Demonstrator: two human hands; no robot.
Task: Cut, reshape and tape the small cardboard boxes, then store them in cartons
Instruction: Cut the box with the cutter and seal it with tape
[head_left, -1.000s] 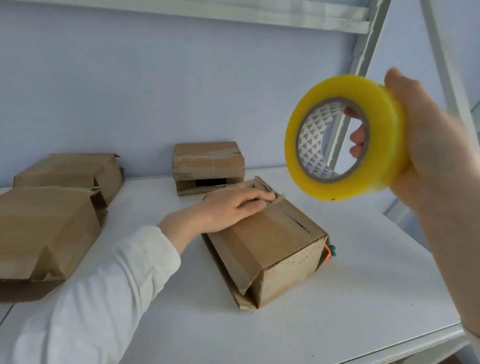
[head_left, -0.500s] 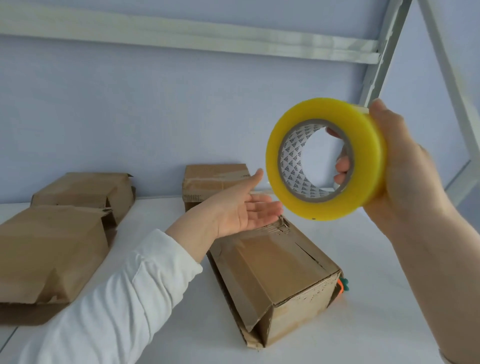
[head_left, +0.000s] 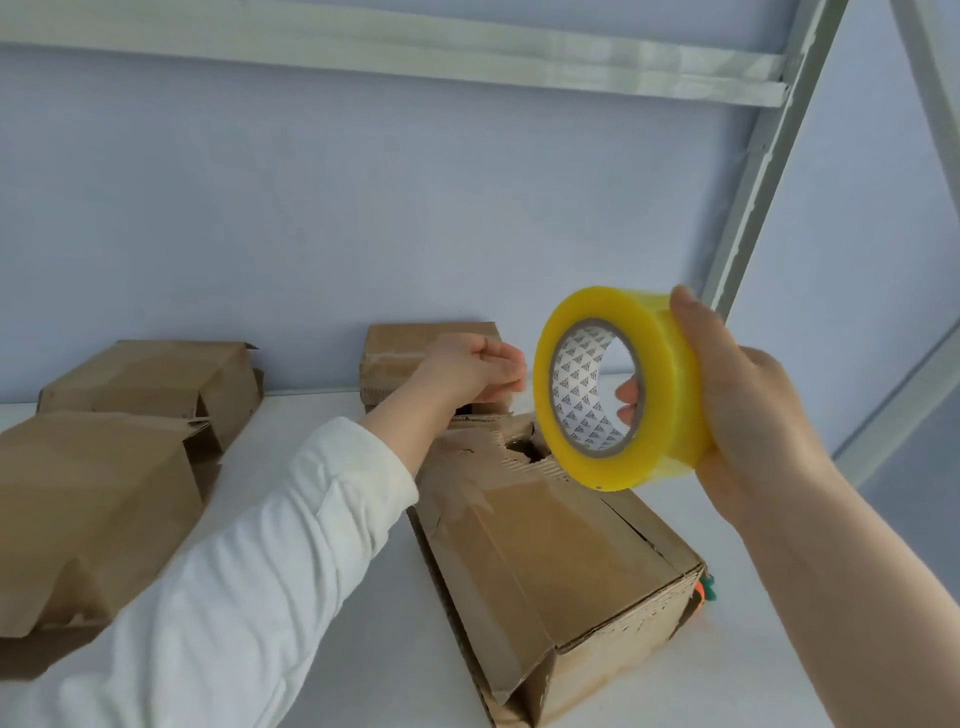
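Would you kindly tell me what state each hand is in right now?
Left hand: fingers curled beside the tape roll; whether it pinches anything cannot be told.
Right hand: holding the tape roll, fingers through its core.

I read no legible text, number or brand in this view. The cardboard core (head_left: 574, 387) of the tape roll (head_left: 670, 384), at 3 o'clock from frame centre, carries a repeating print of small dark triangles on white, and no lettering resolves in it. The far box (head_left: 410, 348), at 12 o'clock from the near box (head_left: 561, 561), shows a small dark print near its lower left edge, too blurred to read.
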